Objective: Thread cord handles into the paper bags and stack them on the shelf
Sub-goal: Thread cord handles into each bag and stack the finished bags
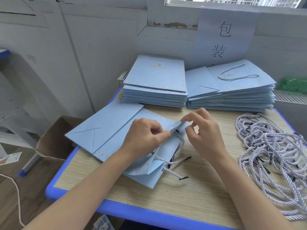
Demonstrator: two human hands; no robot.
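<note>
Left hand [146, 131]: fingers curled, pinching the upper lip of the flat paper bag [106, 130] together with a cord handle [172, 161] near the threading hole. Right hand [201, 128]: thumb and forefinger pinching the same lip from the opposite side, remaining fingers loosely spread. Both hands meeting at the bag's mouth, centre of frame, touching the paper.

Bag: lying flat on the bench [191, 193], long axis running from the folded bottom at left of frame to the mouth at centre; mouth end directly under the hands, left hand resting over the body, right hand nearer the free edge. Cord ends with dark tips trailing out toward lower centre; whether the tip is through the hole, not discernible.

Loose cords [272, 146]: tangled pile, right of frame, nearer the right hand.

Unthreaded bag stack [155, 87]: upper centre. Threaded bag stack [232, 92]: just beside it, upper right, handle on top.

Cardboard box [53, 140]: floor, left. Paper sign [224, 37]: wall, upper right.
</note>
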